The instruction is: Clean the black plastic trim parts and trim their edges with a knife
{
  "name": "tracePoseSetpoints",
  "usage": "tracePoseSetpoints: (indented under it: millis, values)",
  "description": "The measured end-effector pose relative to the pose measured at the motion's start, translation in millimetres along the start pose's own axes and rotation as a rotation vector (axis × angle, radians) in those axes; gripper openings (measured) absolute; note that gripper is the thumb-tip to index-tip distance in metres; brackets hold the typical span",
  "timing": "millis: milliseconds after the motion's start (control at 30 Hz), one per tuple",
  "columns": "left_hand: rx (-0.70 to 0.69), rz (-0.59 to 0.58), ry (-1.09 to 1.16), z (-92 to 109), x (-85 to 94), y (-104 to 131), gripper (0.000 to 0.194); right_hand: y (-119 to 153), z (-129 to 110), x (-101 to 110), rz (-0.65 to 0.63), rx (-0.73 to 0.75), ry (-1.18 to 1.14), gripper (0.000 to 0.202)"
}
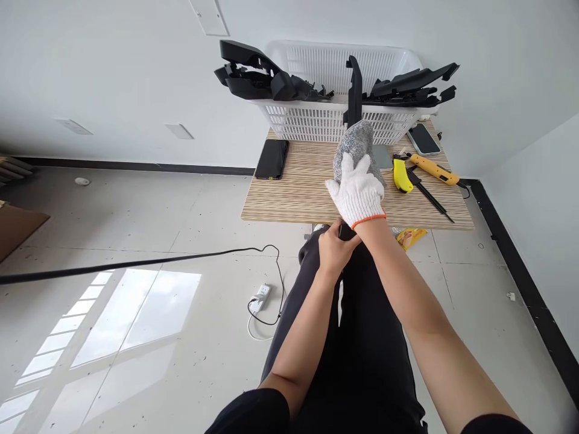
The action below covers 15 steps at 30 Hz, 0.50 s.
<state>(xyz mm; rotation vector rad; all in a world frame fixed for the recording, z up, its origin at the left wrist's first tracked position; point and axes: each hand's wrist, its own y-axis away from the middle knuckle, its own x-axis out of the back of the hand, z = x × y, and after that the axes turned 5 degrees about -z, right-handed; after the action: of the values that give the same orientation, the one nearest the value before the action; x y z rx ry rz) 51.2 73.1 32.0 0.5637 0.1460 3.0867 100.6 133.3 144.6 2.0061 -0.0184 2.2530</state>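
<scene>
A long black plastic trim piece (355, 90) runs toward me from above the white basket and passes under a grey cloth (355, 140). My right hand (359, 191), in a white knit glove with an orange cuff, is closed over this cloth, pressing it against the trim piece. The middle of the piece is hidden beneath glove and cloth. Bare, my left hand (337, 247) grips the near end of the piece at the front edge of the wooden table (298, 202), just above my lap.
The white basket (307, 120) holds black plastic parts (253, 81) jutting out both sides. A black phone (272, 159) lies left; a yellow-handled cutter (401, 175), black calipers (427, 194), a yellow corded tool (434, 169) and another phone (424, 139) lie right. A power strip (260, 298) rests on the floor.
</scene>
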Motion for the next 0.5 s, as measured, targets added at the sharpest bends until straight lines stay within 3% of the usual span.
tracePoseSetpoints:
  millis: [167, 333, 500]
  values:
    - [-0.007, 0.006, 0.011, 2.7, -0.2, 1.4, 0.025, 5.2, 9.6, 10.3, -0.087, 0.004, -0.036, 0.072]
    - [-0.014, 0.017, 0.016, 3.9, -0.3, 2.3, 0.029, 0.2, 13.9, 6.4, -0.084, 0.021, -0.059, 0.077]
    - [0.002, 0.019, 0.008, 3.7, 0.4, 1.7, 0.027, -0.9, 18.8, 10.7, -0.273, 0.025, -0.151, 0.082]
